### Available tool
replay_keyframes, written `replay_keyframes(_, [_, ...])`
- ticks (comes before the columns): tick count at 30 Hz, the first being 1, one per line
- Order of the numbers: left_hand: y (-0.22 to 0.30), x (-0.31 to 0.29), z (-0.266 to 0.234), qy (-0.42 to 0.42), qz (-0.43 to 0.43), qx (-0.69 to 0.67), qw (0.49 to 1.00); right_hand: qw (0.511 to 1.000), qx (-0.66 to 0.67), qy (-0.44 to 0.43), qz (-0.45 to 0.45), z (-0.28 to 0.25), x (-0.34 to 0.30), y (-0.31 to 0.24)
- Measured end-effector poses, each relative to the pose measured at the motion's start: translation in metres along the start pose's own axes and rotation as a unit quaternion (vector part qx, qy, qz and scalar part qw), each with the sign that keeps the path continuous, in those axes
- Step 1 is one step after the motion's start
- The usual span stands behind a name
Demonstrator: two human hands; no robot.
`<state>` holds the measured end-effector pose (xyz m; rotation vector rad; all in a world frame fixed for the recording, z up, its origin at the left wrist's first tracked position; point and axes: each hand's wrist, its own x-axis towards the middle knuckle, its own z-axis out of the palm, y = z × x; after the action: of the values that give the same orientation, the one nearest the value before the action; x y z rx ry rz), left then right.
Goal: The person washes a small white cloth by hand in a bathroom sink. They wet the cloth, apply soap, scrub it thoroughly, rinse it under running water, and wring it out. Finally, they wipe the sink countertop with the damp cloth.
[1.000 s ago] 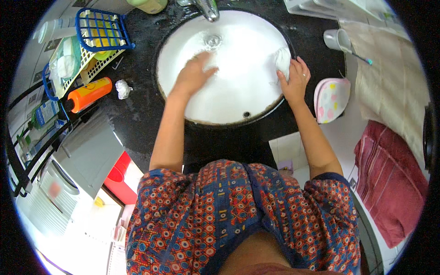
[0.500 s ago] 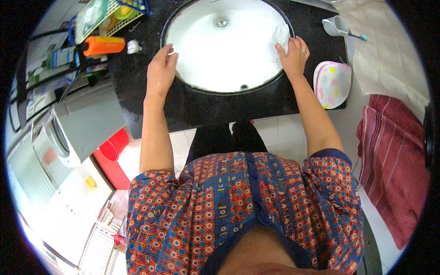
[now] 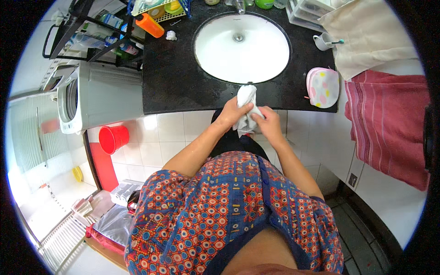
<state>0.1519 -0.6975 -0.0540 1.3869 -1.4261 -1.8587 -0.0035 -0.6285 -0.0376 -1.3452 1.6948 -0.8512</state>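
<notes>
A white cloth (image 3: 247, 94) is bunched between my two hands, just in front of the counter's near edge. My left hand (image 3: 234, 111) grips it with the thumb pressed on top. From the other side my right hand (image 3: 269, 123) pinches a lower fold. Part of the cloth hangs down below my fingers. Beyond it lies the white oval sink (image 3: 240, 59), set into the black countertop (image 3: 176, 73), with a metal drain and a faucet (image 3: 240, 5) at its far side.
On the counter's right are a pastel spotted pouch (image 3: 323, 87) and a white mug (image 3: 323, 42) with a toothbrush. An orange bottle (image 3: 150, 25) lies at the left, near a black rack (image 3: 87, 34). A washing machine (image 3: 103, 91) and red bucket (image 3: 113, 139) stand left; a maroon towel (image 3: 389, 123) hangs right.
My right hand has brought the white cloth from the sink's right rim toward my body. My left hand has left the sink's left side and taken hold of the cloth too. The view has shifted.
</notes>
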Motion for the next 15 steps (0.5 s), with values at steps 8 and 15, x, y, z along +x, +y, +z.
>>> replay_keyframes(8, [0.005,-0.041,-0.028,-0.046,-0.016,0.196,0.979,0.956,0.253,0.094,0.113,-0.059,-0.030,0.045])
replay_keyframes(15, [-0.007,-0.033,-0.050,-0.116,0.055,0.163,0.978,0.978,0.178,0.013,0.106,-0.087,-0.035,0.020])
